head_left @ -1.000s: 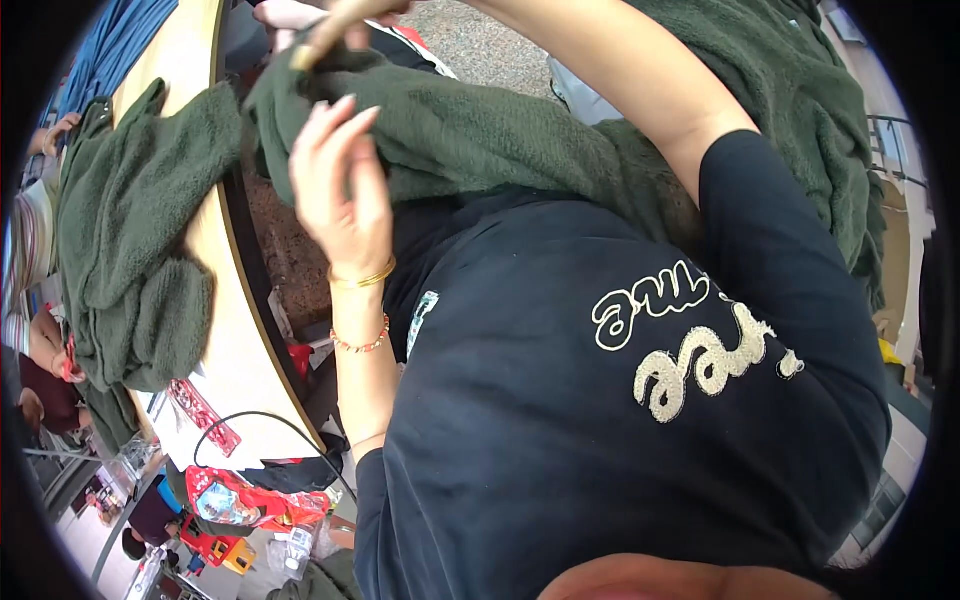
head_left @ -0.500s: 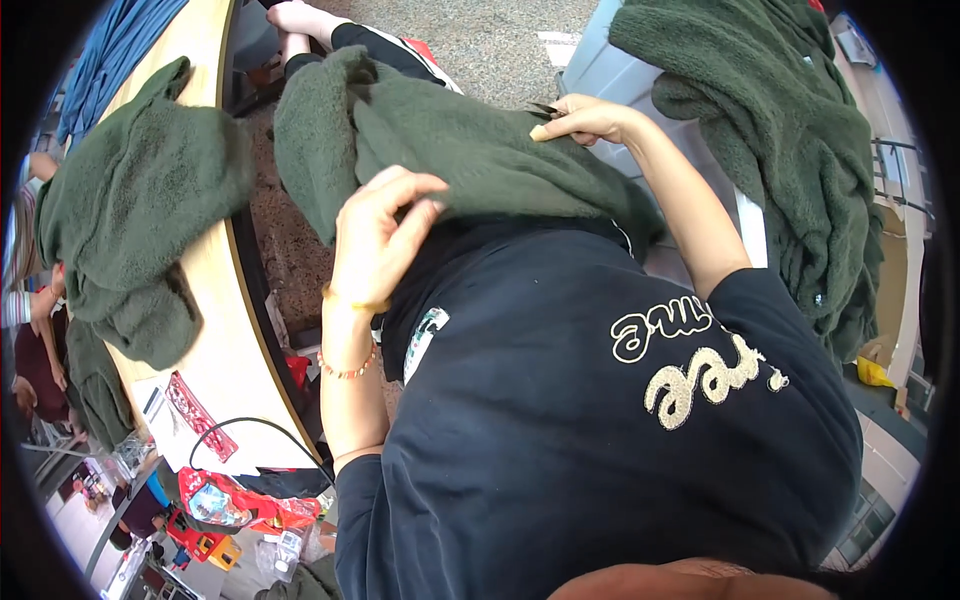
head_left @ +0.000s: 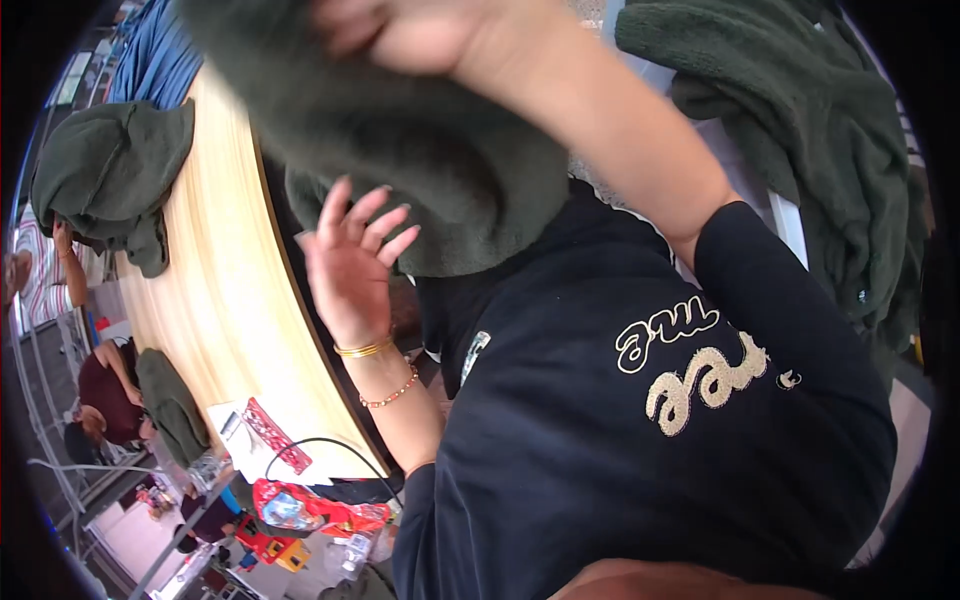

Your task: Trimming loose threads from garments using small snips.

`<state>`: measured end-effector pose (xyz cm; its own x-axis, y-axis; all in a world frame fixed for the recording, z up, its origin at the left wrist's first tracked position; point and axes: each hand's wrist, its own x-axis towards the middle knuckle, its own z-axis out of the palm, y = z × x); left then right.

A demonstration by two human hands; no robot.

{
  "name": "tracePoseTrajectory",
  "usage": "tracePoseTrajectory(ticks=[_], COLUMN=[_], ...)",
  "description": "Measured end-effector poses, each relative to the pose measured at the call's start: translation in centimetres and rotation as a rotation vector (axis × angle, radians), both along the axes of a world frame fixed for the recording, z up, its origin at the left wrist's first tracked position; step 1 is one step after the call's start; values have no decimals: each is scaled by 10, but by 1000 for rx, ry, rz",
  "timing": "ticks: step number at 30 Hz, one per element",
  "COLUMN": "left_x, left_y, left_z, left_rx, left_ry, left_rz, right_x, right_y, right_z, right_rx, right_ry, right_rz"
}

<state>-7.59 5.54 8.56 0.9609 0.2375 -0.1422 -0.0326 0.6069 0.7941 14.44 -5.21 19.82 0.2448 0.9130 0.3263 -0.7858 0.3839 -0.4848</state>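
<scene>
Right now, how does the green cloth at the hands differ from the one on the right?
The near cloth is blurred; the right-side cloth is sharper, its folds clearer. The near cloth has the right hand at it; the right-side cloth, by a pale container, has none on it. Both are dark green.

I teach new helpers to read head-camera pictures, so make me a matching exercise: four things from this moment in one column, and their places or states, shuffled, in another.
Column one
1. left hand
2. right hand
3. cable
4. blue cloth

Column two
A. black, curving in an arc at the lower left
B. at the upper left, by the far end of the table
C. held open, fingers spread
D. blurred, over the green cloth at the top of the view

Right pairs: 1-C, 2-D, 3-A, 4-B
</scene>
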Motion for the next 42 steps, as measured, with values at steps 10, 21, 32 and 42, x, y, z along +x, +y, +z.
tracePoseTrajectory(ticks=[10,21,32,42], left_x=[-28,21,25,-3], left_y=[38,-90,-25,63], left_z=[-65,-29,-11,-128], left_rx=[-177,462,962,1474], left_ry=[412,179,126,612], left_rz=[384,-406,-871,358], right_x=[-80,14,-32,54], right_y=[-75,-165,-83,-87], right_z=[-115,-152,-169,-132], right_rx=[-497,-962,-974,-554], right_ry=[-796,-536,-846,-927], right_rz=[507,-383,28,-505])
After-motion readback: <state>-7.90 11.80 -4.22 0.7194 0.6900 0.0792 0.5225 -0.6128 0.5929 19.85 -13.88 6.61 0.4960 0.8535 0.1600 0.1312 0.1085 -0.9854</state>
